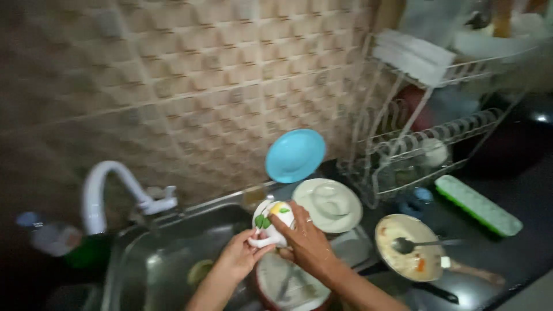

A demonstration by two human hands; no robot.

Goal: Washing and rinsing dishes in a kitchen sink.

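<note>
Over the steel sink basin (173, 253), near its right edge, a white ceramic mug with a green-leaf print (271, 222) is being washed. The left hand (239, 256) pinches its handle; the right hand (305, 242) wraps its side. Rinsing likely needs the white curved tap (103, 187) at the back-left rim.

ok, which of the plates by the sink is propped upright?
The blue plate, leaning on edge against the tiled wall. The white plate below it lies lower and flatter by the sink.

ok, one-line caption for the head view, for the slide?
Both hands, left hand and right hand, hold a white mug over the steel sink, beside a dish rack.
</note>
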